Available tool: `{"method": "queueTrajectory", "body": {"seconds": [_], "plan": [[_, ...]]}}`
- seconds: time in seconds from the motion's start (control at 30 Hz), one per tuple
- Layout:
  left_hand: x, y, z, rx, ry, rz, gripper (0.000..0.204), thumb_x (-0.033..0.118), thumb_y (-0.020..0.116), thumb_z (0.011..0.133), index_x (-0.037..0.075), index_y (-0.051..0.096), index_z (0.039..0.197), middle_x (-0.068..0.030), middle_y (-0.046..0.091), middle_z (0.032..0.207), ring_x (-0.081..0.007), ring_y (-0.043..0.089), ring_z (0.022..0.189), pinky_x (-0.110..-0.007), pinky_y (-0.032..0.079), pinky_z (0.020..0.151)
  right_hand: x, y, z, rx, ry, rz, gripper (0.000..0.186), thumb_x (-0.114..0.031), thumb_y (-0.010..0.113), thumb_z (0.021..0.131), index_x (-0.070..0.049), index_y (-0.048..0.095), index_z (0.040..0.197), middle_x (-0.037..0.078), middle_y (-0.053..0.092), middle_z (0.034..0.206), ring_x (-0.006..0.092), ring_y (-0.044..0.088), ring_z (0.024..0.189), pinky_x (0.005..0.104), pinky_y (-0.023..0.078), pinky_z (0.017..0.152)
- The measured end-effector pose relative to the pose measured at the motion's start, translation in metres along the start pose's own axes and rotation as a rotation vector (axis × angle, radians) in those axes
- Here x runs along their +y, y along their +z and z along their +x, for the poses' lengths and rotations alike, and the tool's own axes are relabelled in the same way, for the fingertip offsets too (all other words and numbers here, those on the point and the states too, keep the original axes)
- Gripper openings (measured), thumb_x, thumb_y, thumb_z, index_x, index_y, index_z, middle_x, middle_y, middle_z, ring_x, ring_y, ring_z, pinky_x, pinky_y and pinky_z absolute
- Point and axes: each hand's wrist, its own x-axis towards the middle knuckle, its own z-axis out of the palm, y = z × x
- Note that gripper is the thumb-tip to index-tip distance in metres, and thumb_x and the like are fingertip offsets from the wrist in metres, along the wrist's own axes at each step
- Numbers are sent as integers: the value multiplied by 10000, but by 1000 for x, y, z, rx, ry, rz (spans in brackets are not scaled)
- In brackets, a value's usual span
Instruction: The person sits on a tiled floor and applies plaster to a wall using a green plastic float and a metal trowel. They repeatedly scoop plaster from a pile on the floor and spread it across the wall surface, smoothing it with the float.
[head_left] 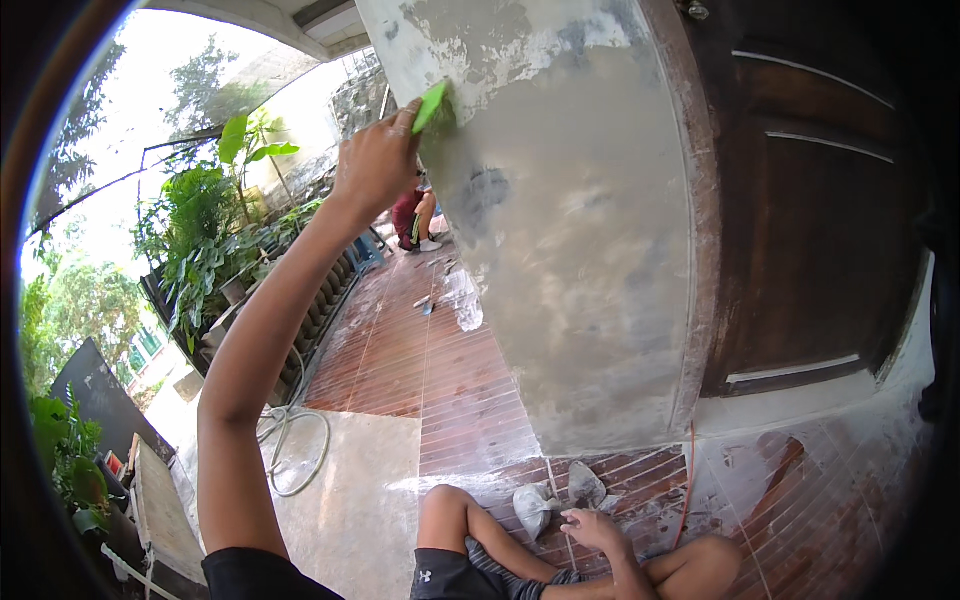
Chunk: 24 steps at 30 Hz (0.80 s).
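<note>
Left hand [378, 165] grips a bright green, flat, thin-edged scraper [430, 107], with the fingers pressed together over its near end. Right hand [595, 530] is low, fingers loosely bent and slightly apart, with no item visible in it; it is just beside two pale grey, crumpled plastic bags [536, 508] on the reddish-brown, grooved tile floor [650, 478], near the bottom edge of the wall.

Tool position: the scraper is at the left edge of the grey, plaster-coated wall [590, 250], toward its upper left corner. Whether the full blade bears on the surface cannot be told.

Completed: the centre and lower part of the wall carry a near-continuous grey coat, reaching the bottom edge and the reddish-brown, rough-faced door frame [700, 200] along the right edge. Coverage here is judged largely done.

Remaining: toward the top edge, the coat breaks into ragged white and grey patches; this zone is judged incomplete. Darker blotches near the left edge suggest that evening out is also outstanding. Any surface above the view cannot be assessed
</note>
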Motion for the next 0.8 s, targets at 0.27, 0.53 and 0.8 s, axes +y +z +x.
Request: {"method": "queueTrajectory", "body": {"seconds": [0.27, 0.53, 0.8], "plan": [[6, -57, 125, -43, -88, -589, 422, 383, 555, 993, 5, 640, 1160, -153, 692, 1002, -203, 679, 882, -377, 535, 784, 19, -11, -12, 42, 108, -92, 464, -342, 656, 885, -92, 607, 1273, 180, 677, 1151, 334, 652, 1068, 421, 515, 906], [86, -9, 239, -57, -107, -1144, 521, 413, 576, 970, -96, 663, 1042, -133, 695, 921, -213, 676, 893, -390, 540, 771, 29, -13, -2, -3, 164, 12, 499, -374, 644, 899, -102, 581, 1313, 162, 674, 1180, 321, 646, 1097, 407, 509, 917], [46, -11, 266, 117, -31, -383, 458, 392, 637, 903, -53, 701, 988, -199, 720, 867, -277, 718, 789, -380, 551, 718, 32, -23, -18, 135, 162, 105, 476, -361, 650, 894, -103, 605, 1292, 172, 681, 1165, 324, 655, 1083, 400, 515, 912]]}}
